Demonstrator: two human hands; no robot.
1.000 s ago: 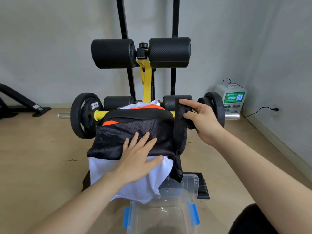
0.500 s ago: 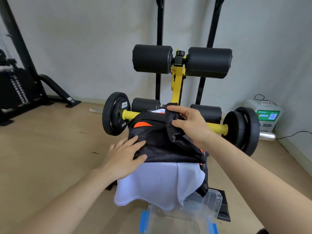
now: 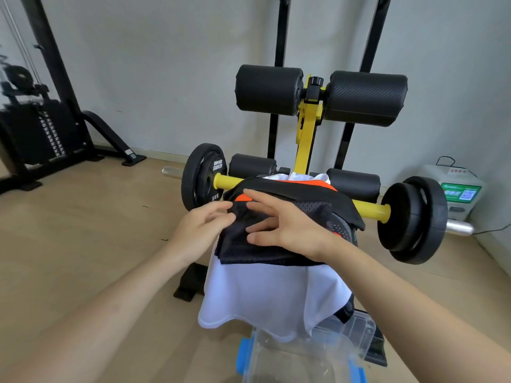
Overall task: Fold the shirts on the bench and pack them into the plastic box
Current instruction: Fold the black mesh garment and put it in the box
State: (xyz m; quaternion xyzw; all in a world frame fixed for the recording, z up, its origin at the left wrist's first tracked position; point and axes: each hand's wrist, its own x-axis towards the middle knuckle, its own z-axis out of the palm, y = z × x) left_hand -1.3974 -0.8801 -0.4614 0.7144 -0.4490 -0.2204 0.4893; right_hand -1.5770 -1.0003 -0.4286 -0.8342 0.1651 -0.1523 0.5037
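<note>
A black mesh shirt [image 3: 312, 214] with orange panels lies on top of a white shirt [image 3: 271, 294] that drapes over the near end of the bench. My right hand [image 3: 282, 225] lies flat on the folded black fabric, fingers spread and pointing left. At the shirt's left edge my left hand [image 3: 201, 228] touches the cloth with its fingertips. A clear plastic box [image 3: 301, 357] with blue latches stands on the floor just below the hanging white hem.
A yellow-handled barbell [image 3: 367, 208] with black plates rests across the bench behind the shirts. Black roller pads [image 3: 320, 95] stand above on the yellow post. A weight machine [image 3: 41, 128] is at far left, a white device [image 3: 456, 192] by the right wall.
My right hand has carried the shirt's right side over to the left and now lies flat on it. My left hand moved to the shirt's left edge. The view shifted slightly.
</note>
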